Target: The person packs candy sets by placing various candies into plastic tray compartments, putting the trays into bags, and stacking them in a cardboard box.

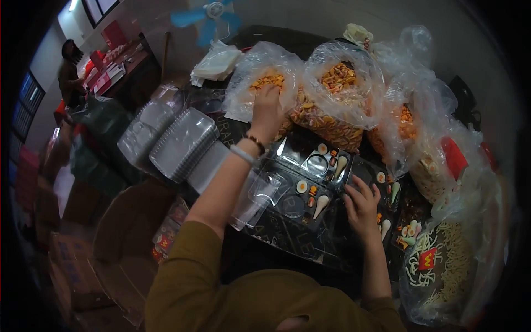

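Note:
My left hand (267, 102), with a bead bracelet and a pale band at the wrist, reaches into an open clear plastic bag (238, 99) of small orange pieces (269, 81). Its fingertips are hidden among the pieces. Resting by the right side of the clear compartment trays, my right hand (362, 205) has its fingers spread and holds nothing. One clear tray (290, 206) carries a small fried-egg-like piece (301, 187), orange pieces and a white drop-shaped piece (321, 207). Behind it another tray (310, 160) holds similar pieces.
Stacked clear plastic containers (182, 145) stand on the left. Another bag (332, 113) of mixed small pieces sits at the back, and a bag (442, 265) of pale curly strips at the right. A blue fan (213, 19) is behind; a person (71, 77) stands far left.

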Motion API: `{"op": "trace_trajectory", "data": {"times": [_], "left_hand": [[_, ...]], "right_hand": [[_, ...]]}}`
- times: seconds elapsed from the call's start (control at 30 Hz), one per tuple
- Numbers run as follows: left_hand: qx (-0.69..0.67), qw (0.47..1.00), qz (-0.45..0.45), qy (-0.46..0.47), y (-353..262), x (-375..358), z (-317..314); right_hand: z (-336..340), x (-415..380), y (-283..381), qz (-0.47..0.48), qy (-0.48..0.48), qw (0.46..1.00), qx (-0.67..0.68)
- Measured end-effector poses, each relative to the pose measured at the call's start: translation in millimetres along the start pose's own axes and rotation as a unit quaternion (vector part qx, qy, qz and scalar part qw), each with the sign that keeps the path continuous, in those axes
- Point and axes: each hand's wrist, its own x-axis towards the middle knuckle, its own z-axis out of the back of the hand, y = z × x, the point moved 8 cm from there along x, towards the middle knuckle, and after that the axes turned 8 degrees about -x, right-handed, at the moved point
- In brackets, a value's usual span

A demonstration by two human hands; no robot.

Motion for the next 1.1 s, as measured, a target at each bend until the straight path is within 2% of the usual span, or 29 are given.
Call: {"op": "trace_trajectory", "data": {"times": [0.03,0.1,0.23,0.3,0.33,0.4,0.5,0.6,0.63,0.67,0.77,0.87,0.9,0.93,0.97,1.0,1.03,1.1], "left_hand": [[0.025,0.999,0.012,0.031,31.2,17.0,-12.7],[0.060,0.975,0.069,0.205,88.6,31.9,-59.6],[0.158,0.851,0.185,0.464,114.9,40.3,-111.7],[0.200,0.819,0.121,0.524,160.9,30.7,-146.5],[0.222,0.802,0.136,0.538,171.9,30.0,-150.3],[0.318,0.807,0.123,0.482,106.6,59.0,-102.1],[0.306,0.797,0.170,0.492,99.1,58.7,-94.6],[0.272,0.821,0.152,0.479,96.2,59.3,-96.4],[0.265,0.830,0.139,0.471,69.9,68.3,-81.2],[0.232,0.879,0.070,0.410,88.8,67.2,-84.8],[0.221,0.906,-0.065,0.355,96.2,68.1,-84.0],[0.061,0.936,0.175,0.297,132.4,71.9,-69.9],[-0.048,0.903,0.299,0.304,165.9,61.3,-80.6],[-0.201,0.857,0.388,0.273,166.1,54.3,-75.4],[-0.348,0.781,0.462,0.233,162.8,48.2,-70.6],[-0.483,0.679,0.521,0.185,157.4,42.8,-66.7],[-0.522,0.643,0.533,0.174,155.9,39.4,-61.0],[-0.561,0.625,0.522,0.148,142.7,31.7,-45.9]], "right_hand": [[2.6,-3.7,3.3,-0.001,0.009,1.000,0.005],[7.5,-7.6,9.9,-0.014,0.026,0.999,0.015],[12.6,-12.3,7.9,-0.051,0.022,0.998,0.031],[12.3,-12.8,2.9,-0.076,0.026,0.995,0.052],[11.5,-11.8,2.4,-0.084,0.022,0.995,0.057],[6.3,-5.4,1.4,-0.085,0.026,0.994,0.066],[-0.5,1.9,2.6,-0.077,0.028,0.995,0.065],[1.3,7.6,4.6,-0.074,0.023,0.995,0.059],[3.3,7.7,4.8,-0.072,0.021,0.996,0.056],[3.7,6.4,4.1,-0.073,0.021,0.996,0.053],[3.5,1.9,4.2,-0.070,0.018,0.996,0.049],[5.7,-2.2,7.7,-0.067,0.013,0.996,0.052],[6.9,-2.9,9.4,-0.066,0.012,0.996,0.055],[8.6,-3.9,11.0,-0.065,0.009,0.996,0.057],[10.4,-5.0,12.2,-0.067,0.006,0.996,0.059],[12.5,-6.3,13.2,-0.069,0.003,0.996,0.062],[14.4,-7.6,14.2,-0.071,0.000,0.995,0.065],[17.9,-7.3,16.6,-0.070,-0.006,0.995,0.078]]}}
